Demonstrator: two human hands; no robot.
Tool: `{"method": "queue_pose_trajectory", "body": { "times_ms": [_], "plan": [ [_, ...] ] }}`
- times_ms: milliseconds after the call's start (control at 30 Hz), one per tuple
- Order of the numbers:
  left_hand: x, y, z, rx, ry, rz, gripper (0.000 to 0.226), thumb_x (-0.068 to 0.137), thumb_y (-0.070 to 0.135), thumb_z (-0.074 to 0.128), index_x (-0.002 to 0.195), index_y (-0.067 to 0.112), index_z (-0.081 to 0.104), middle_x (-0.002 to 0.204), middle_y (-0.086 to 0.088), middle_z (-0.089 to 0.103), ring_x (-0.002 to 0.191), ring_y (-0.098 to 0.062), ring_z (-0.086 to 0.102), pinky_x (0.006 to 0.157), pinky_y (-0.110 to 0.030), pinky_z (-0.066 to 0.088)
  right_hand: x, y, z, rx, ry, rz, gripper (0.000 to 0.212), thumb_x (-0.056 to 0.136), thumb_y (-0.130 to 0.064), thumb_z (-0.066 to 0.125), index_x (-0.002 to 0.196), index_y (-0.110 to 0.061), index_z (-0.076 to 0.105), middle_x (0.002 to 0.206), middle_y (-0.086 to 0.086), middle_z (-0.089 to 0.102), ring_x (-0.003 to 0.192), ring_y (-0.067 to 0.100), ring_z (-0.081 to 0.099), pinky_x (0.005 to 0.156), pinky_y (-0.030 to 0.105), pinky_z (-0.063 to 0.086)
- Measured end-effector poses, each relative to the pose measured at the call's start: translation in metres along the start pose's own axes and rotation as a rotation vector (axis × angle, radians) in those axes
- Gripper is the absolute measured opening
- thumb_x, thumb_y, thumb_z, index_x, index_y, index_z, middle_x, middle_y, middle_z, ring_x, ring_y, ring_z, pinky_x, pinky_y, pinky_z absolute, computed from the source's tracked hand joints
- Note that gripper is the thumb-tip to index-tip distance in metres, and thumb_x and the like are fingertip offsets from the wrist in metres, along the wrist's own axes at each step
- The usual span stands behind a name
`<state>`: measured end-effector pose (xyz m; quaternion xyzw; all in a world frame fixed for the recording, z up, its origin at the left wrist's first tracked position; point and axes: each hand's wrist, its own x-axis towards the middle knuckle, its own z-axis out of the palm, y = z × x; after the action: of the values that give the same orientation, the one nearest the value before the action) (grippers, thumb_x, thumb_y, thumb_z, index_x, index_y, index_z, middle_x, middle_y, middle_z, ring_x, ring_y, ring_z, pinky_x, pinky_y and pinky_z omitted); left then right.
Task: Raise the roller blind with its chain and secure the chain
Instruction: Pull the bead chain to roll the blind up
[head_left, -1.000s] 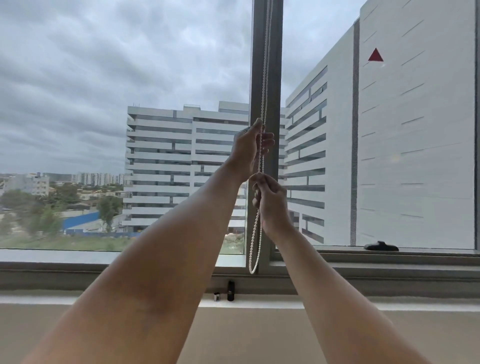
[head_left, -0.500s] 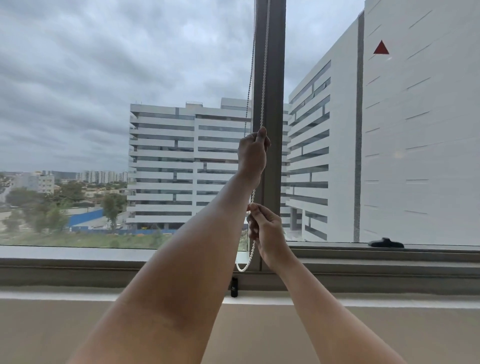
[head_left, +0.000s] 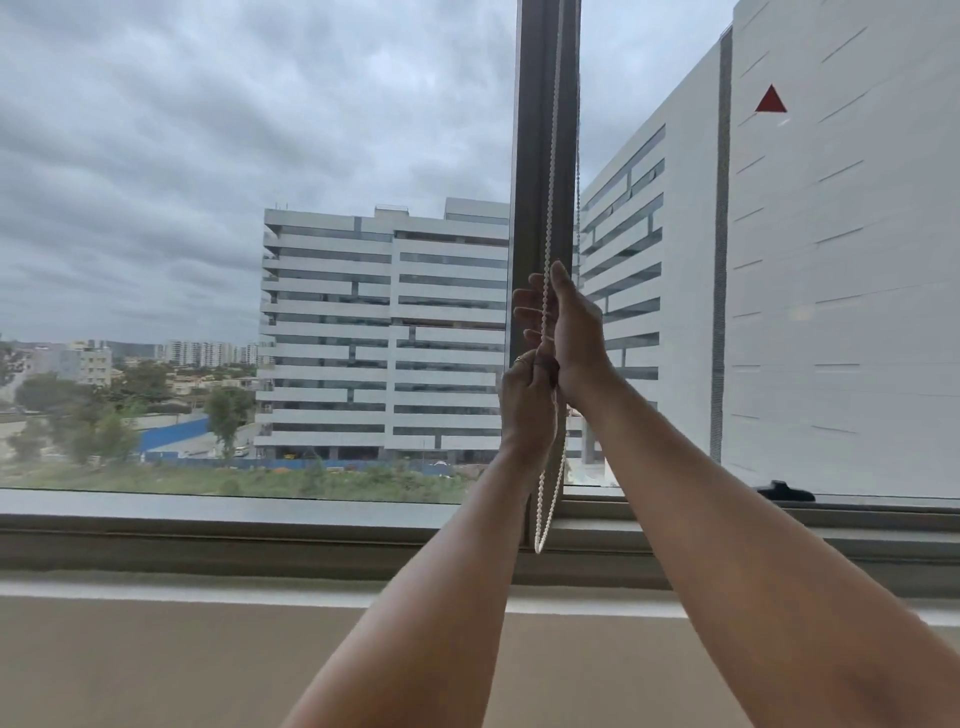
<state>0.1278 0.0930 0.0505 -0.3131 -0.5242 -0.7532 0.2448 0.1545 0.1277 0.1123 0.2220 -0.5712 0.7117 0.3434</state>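
White beaded blind chain (head_left: 551, 156) runs down the dark window mullion (head_left: 535, 130), its loop end hanging free at 6 o'clock by the sill. Right hand (head_left: 574, 327) has its fingers curled round the chain. Left hand (head_left: 527, 400), touching it at 7 o'clock, grips the chain lower down. No blind fabric is in view and the glass is uncovered, so raising looks mostly done. The chain is unsecured and no hook is visible. Black window latch (head_left: 784, 491) at 4 o'clock, red triangle sticker (head_left: 770, 100) at 1 o'clock.
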Motion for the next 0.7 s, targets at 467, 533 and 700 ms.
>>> {"method": "queue_pose_trajectory", "body": {
  "times_ms": [467,533,700],
  "plan": [
    [-0.049,-0.045,-0.023,-0.042,-0.201,-0.161,0.041,0.098,0.018,0.035,0.057,0.016,0.037,0.039,0.012,0.034,0.033,0.000,0.026,0.035,-0.013,0.022,0.006,0.001,0.008,-0.134,0.226,-0.086,0.034,0.096,-0.022,0.042,0.064,-0.019,0.053,0.055,-0.003,0.035,0.048,0.008,0.028,0.039,0.015,0.023],
    [-0.045,-0.047,-0.029,-0.051,-0.251,-0.200,0.044,0.098,0.019,0.036,0.054,0.017,0.039,0.036,0.011,0.038,0.033,0.000,0.030,0.036,-0.014,0.025,0.002,0.004,0.011,-0.113,0.213,-0.108,0.034,0.095,-0.021,0.044,0.063,-0.019,0.055,0.053,-0.004,0.034,0.047,0.008,0.028,0.040,0.015,0.024],
    [-0.026,-0.035,-0.043,-0.087,-0.317,-0.205,0.039,0.088,0.028,0.034,0.060,0.020,0.059,0.051,0.008,0.061,0.049,-0.003,0.052,0.057,-0.025,0.036,-0.008,0.016,0.013,-0.077,0.189,-0.105,0.033,0.094,-0.021,0.048,0.062,-0.021,0.056,0.050,-0.007,0.033,0.044,0.004,0.028,0.039,0.015,0.023]
  ]
}}
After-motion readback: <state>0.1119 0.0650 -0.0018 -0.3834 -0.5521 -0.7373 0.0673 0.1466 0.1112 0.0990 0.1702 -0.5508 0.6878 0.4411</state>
